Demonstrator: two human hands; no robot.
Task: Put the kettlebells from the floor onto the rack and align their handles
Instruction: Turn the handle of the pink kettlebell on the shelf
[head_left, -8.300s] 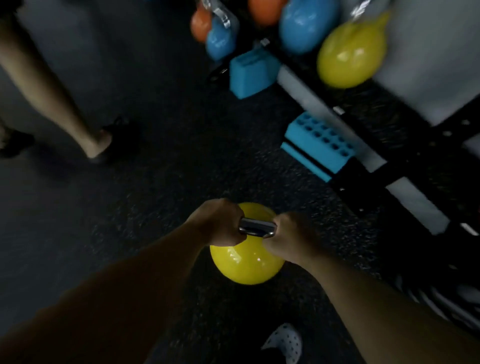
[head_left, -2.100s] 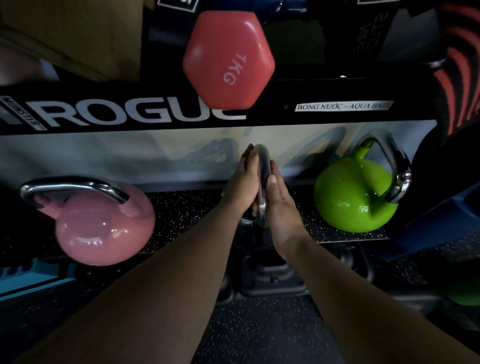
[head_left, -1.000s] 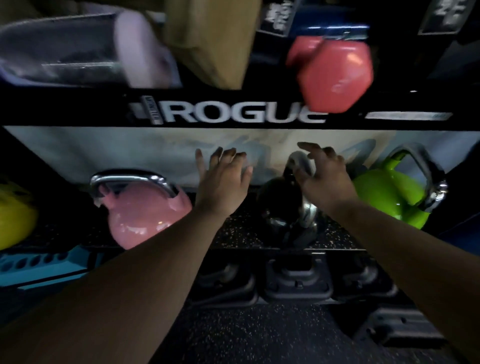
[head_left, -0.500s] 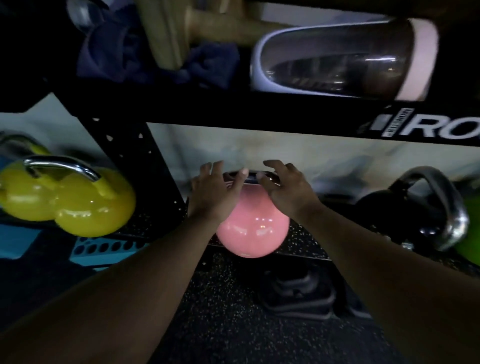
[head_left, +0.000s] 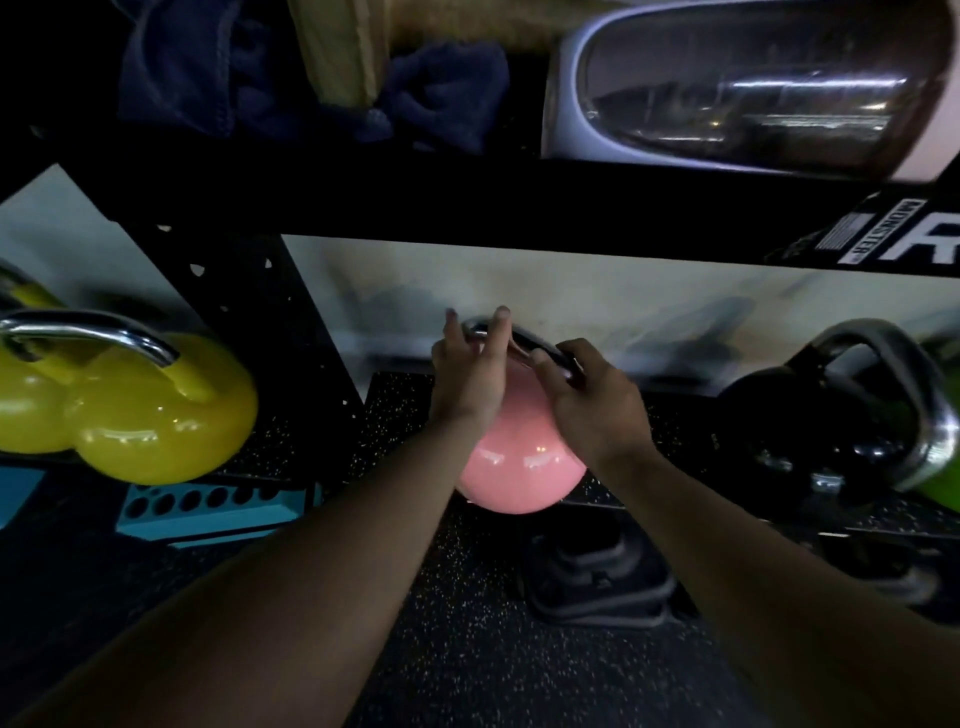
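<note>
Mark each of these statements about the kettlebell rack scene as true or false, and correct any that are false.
1. Both hands are on the chrome handle of the pink kettlebell. True: the left hand and the right hand both touch it.
2. The pink kettlebell lies on the floor. False: it sits on the speckled rack shelf.
3. Yellow kettlebells sit left of the pink one. True.
4. The black kettlebell is left of the pink one. False: it is to the right.
5. A blue block with holes lies below the yellow kettlebells. True.
</note>
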